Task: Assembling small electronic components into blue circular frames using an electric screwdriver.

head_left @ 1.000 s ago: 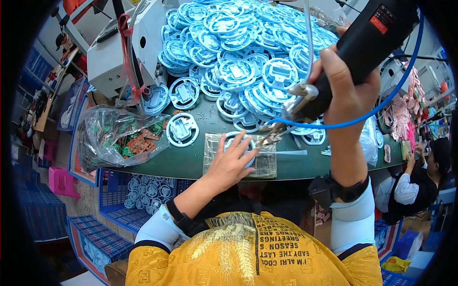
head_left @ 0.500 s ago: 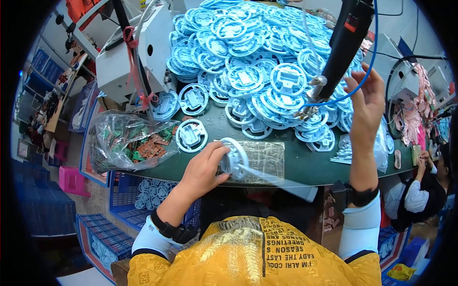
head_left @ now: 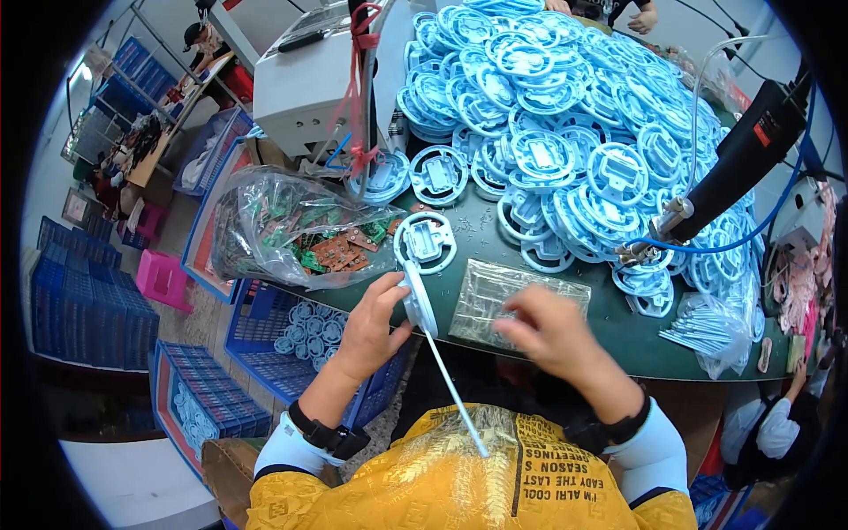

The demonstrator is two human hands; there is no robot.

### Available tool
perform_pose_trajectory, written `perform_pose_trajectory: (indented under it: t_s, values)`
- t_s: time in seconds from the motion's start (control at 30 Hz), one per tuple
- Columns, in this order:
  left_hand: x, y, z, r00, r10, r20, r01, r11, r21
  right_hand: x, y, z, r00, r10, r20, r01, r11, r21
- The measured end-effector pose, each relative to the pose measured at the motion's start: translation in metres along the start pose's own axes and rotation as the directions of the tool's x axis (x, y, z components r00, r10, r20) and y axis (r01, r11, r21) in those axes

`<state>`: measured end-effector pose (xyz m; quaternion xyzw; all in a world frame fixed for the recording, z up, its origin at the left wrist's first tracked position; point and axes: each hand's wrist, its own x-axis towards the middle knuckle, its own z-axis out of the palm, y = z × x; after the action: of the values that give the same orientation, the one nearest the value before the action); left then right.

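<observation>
Right hand (head_left: 558,337) blurred; far person (head_left: 643,19) cut by top edge; scattered bits (head_left: 475,228) too small to tell.

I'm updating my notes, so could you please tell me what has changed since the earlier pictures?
The left hand lifted the light-blue ring with its stick off the pad, leftward, and turned it on edge. The right hand let go of the black driver and moved in over the pad. The heap of rings and the bag of red and green pieces stayed put.
</observation>
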<state>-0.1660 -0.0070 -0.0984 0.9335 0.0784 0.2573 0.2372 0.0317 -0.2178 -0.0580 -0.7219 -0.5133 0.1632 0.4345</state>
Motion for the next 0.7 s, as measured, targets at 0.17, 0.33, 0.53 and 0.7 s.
perform_pose_trajectory:
  t_s: [0.17, 0.33, 0.53, 0.7]
  values:
    - [0.007, 0.006, 0.016, 0.998, 0.062, -0.003, -0.062, 0.998, -0.009, 0.025, -0.011, 0.056, 0.982, -0.172, 0.080, 0.180, 0.978, -0.103]
    - [0.012, 0.009, 0.028, 0.996, 0.062, -0.072, -0.065, 0.997, -0.043, 0.024, -0.004, 0.061, 0.991, -0.132, 0.031, 0.135, 0.984, -0.119]
    - [-0.005, 0.011, -0.012, 0.942, -0.310, 0.128, 0.336, 0.887, -0.317, 0.024, -0.001, 0.059, 0.985, -0.161, 0.056, 0.163, 0.986, -0.031]
    - [-0.025, -0.008, -0.028, 0.650, -0.579, 0.493, 0.604, -0.001, -0.797, 0.031, 0.011, 0.051, 0.998, -0.056, 0.015, 0.057, 0.997, -0.047]
